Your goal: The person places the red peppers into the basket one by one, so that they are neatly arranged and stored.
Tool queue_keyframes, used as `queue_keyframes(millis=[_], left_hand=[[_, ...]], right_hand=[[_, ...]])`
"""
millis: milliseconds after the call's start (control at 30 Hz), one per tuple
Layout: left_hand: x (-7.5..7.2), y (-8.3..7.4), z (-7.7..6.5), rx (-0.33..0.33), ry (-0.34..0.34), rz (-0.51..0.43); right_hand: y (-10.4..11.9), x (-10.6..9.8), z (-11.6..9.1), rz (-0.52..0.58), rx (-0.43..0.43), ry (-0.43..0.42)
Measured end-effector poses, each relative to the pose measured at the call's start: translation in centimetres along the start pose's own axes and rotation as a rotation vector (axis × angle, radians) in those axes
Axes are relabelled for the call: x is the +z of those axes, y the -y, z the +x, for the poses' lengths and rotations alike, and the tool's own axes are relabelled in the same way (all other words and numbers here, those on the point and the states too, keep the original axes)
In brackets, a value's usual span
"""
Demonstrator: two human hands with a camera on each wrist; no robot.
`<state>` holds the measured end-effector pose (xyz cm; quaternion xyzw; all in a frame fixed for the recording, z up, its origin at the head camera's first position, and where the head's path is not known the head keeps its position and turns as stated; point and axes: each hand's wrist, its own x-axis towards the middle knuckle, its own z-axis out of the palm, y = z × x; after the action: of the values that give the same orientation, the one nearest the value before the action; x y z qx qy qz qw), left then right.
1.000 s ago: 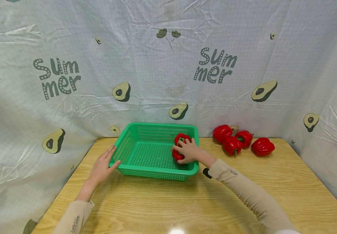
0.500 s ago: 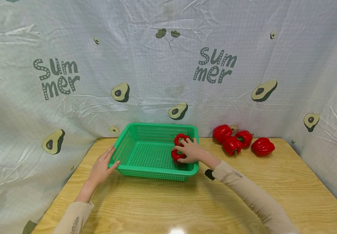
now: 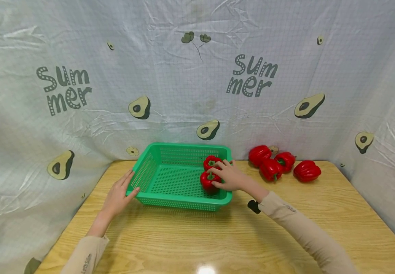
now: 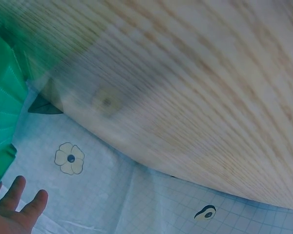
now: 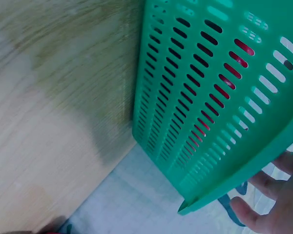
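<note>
A green plastic basket (image 3: 177,201) with slotted sides stands on the table. Inside it, at the right end, two red bell peppers sit one behind the other: the front bell pepper (image 3: 208,185) with its stem up, the back bell pepper (image 3: 211,160) partly covered by fingers. Spread over them and the basket's right rim is my right hand (image 3: 230,176), fingers loosely bent, fingertips at the front pepper's upper right side. Against the basket's left end rests my left hand (image 3: 118,194), fingers extended along the rim and thumb at the front corner.
Several more red bell peppers (image 3: 271,169) lie in a group on the wooden table (image 3: 190,239) right of the basket, near the printed cloth (image 3: 170,76) hung behind. A single bell pepper (image 3: 307,171) lies at their right. Cloth also bounds the table's sides.
My right hand has loosened from the front pepper and drawn back slightly to the right, showing more of that pepper and its stem. The left hand stays at the basket's left end.
</note>
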<state>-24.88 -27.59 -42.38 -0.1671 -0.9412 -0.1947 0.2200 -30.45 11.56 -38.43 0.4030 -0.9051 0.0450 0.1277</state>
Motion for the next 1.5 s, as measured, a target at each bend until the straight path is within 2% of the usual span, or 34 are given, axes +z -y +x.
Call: queue_keyframes(millis=[267, 567, 867, 1200, 1500], left_hand=[[0.0, 0.1, -0.1, 0.004, -0.013, 0.002], [0.1, 0.3, -0.1, 0.013, -0.019, -0.002], [0.1, 0.2, 0.0, 0.001, -0.009, -0.015], [0.1, 0.1, 0.0, -0.004, -0.007, -0.007], [0.0, 0.0, 0.1, -0.003, 0.003, -0.01]], right_hand=[[-0.5, -0.1, -1.3, -0.025, -0.061, -0.129], [-1.5, -0.3, -3.7, 0.038, -0.022, -0.225], [-4.1, 0.9, -6.3, -0.016, -0.029, -0.372], [-6.9, 2.1, -9.3, -0.057, 0.0, -0.41], [-8.8, 3.0, -11.3, -0.083, -0.018, -0.485]])
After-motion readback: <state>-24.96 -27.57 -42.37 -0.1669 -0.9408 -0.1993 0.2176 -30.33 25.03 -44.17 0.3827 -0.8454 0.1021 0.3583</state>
